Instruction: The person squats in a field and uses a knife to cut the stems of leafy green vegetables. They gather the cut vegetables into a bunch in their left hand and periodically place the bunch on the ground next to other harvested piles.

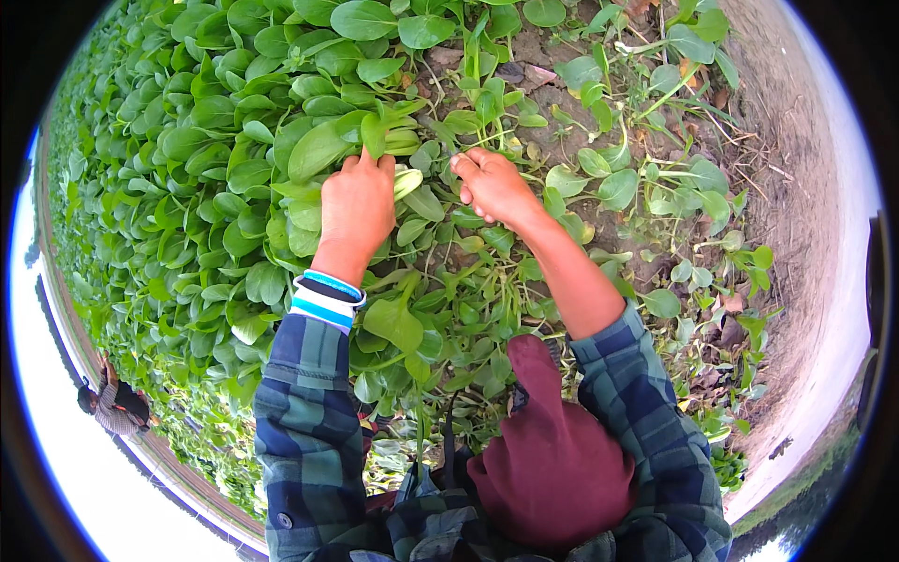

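Note:
My left hand [359, 200] is closed around leafy greens with pale green stalks [406, 181], whose cut-looking stalk ends point right. Broad leaves lie under and beyond its fingers. A short way to the right, my right hand [488, 184] grips a small knife [441, 133]; its thin, dark blade points up and left towards the stalks, and its handle is mostly hidden in my fingers. Dense leafy green plants [232, 161] stand beside my left hand. Smaller, low leaves spread beneath both hands.
Bare brown soil [786, 161] runs along the right side, with scattered low plants [618, 186] and dry leaves at its edge. My knee [555, 464] in maroon cloth is close below. Another person [119, 407] is far off at lower left.

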`<state>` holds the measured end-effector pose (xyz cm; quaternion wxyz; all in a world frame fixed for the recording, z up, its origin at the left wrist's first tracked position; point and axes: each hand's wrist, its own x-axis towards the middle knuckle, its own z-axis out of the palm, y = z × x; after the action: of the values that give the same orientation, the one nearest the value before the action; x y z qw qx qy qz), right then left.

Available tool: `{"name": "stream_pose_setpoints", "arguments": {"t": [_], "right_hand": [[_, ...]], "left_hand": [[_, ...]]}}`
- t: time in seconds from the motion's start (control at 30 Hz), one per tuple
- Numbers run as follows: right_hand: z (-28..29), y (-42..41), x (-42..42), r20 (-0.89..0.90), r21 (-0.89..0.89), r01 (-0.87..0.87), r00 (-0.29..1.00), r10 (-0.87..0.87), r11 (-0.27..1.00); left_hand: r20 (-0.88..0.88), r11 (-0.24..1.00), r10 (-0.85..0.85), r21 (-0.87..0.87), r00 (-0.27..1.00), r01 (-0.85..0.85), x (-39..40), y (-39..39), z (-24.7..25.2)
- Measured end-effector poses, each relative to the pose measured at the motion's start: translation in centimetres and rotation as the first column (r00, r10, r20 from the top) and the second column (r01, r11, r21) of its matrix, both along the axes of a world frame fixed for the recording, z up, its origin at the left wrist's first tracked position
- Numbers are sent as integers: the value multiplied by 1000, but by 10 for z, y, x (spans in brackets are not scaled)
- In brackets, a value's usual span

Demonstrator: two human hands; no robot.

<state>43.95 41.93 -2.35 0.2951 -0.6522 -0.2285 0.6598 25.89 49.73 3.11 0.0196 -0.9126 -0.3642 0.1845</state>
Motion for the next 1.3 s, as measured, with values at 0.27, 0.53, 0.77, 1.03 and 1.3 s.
{"name": "stream_pose_setpoints", "arguments": {"t": [0.27, 0.53, 0.77, 1.03, 1.3], "right_hand": [[-16, 9, -1, -10, -16, -40, 999, 39, 999], [-8, -4, 2, -10, -4, -79, 997, 79, 997], [-10, -27, -6, 4, 14, -29, 1000, 28, 999], [-24, -22, -10, 155, 30, -64, 986, 59, 997], [-21, -12, -24, 385, 95, -193, 912, 143, 977]], "left_hand": [[88, 993, 103, -61, 991, -97, -3, -8, -5], [5, 959, 234, -162, 972, -231, -8, -9, 2], [42, 947, 282, -170, 959, -271, -11, -15, 0], [208, 962, 262, -138, 942, -237, -22, -9, -14], [145, 933, 340, -177, 929, -313, -23, -6, -10]]}}
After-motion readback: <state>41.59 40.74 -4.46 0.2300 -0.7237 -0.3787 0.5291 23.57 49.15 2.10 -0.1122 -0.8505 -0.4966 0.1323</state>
